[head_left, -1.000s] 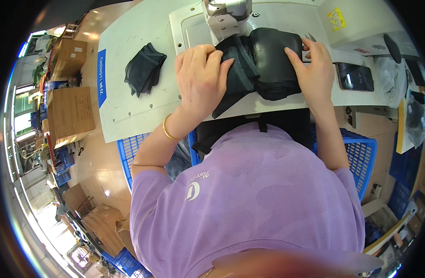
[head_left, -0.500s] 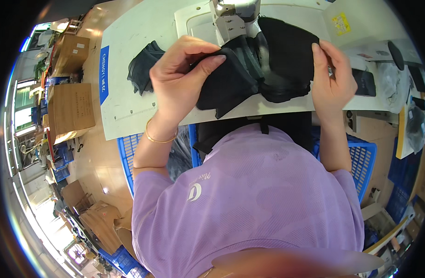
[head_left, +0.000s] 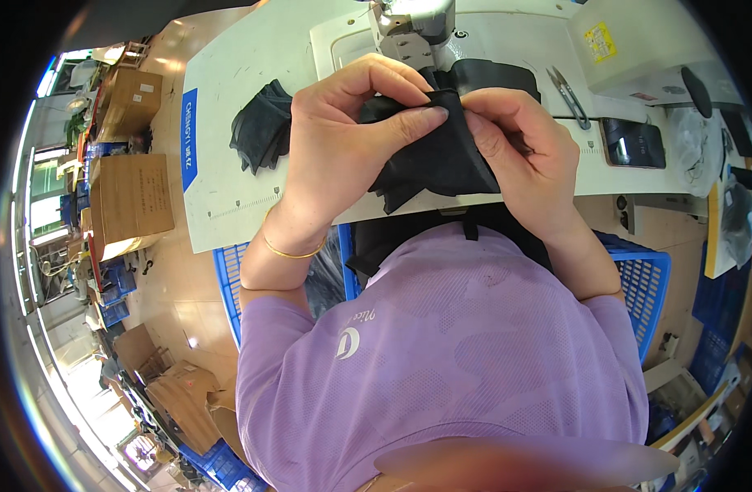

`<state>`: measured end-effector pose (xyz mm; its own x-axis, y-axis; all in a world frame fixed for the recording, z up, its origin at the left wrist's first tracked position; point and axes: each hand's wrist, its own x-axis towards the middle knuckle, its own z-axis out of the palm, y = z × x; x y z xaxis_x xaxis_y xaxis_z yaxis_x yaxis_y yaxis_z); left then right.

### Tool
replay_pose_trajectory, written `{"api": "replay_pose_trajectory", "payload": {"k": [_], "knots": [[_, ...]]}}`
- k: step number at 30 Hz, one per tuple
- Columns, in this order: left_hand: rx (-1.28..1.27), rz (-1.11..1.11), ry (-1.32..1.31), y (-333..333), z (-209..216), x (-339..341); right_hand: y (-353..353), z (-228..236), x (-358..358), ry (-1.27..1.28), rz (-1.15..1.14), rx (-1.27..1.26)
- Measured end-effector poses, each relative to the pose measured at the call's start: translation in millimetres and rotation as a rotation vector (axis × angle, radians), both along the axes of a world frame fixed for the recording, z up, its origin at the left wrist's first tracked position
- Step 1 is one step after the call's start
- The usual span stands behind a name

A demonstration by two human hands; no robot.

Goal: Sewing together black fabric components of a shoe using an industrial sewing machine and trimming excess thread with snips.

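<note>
My left hand (head_left: 368, 123) pinches the upper edge of a black fabric piece (head_left: 429, 168) between thumb and fingers. Close beside it, my right hand (head_left: 519, 152) grips the same piece by its right edge, fingers curled. The cloth hangs between both hands over the front edge of the sewing table (head_left: 236, 176). Just beyond stands a sewing machine head (head_left: 413, 37), its needle area partly hidden by my left hand. More black fabric (head_left: 495, 75) lies behind my hands. A separate pile of dark fabric pieces (head_left: 263, 127) rests left of my left hand.
Thread snips (head_left: 569, 97) and a black phone (head_left: 632, 143) lie on the table at the right. Blue plastic baskets (head_left: 638, 283) stand under the table on both sides of me. Cardboard boxes (head_left: 132, 197) are on the floor to the left.
My right hand has moved left, close to my left hand, bringing the cloth's right edge with it. The snips and more of the phone now show.
</note>
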<state>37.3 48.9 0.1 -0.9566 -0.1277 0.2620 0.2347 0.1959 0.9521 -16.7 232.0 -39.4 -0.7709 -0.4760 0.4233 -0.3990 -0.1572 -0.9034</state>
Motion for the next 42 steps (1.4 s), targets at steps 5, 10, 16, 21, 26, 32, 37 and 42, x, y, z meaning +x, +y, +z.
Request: {"api": "replay_pose_trajectory", "payload": {"k": [5,10,16,21,26,32,37,42], "knots": [[0.042,0.009,-0.019,0,-1,-2,4,6,2,-0.104,0.007,0.052],[0.068,-0.006,-0.049,2,-1,-2,-2,3,0,-0.108,-0.009,-0.052],[0.066,0.041,-0.093,4,2,-3,-5,2,-1,-0.141,-0.017,-0.066],[-0.005,0.051,-0.044,-2,-2,-5,-11,1,-3,-0.128,-0.045,-0.060],[0.021,0.077,-0.036,-1,-2,-6,-12,11,-3,-0.142,-0.053,-0.028],[0.166,0.191,0.068,-19,-5,-14,-5,3,-1,-0.146,-0.046,0.078],[0.181,0.192,0.054,-25,-7,-15,-4,1,1,-0.111,-0.038,0.064],[0.211,0.167,0.043,-29,-10,-17,-4,2,0,-0.101,-0.041,0.077]]}}
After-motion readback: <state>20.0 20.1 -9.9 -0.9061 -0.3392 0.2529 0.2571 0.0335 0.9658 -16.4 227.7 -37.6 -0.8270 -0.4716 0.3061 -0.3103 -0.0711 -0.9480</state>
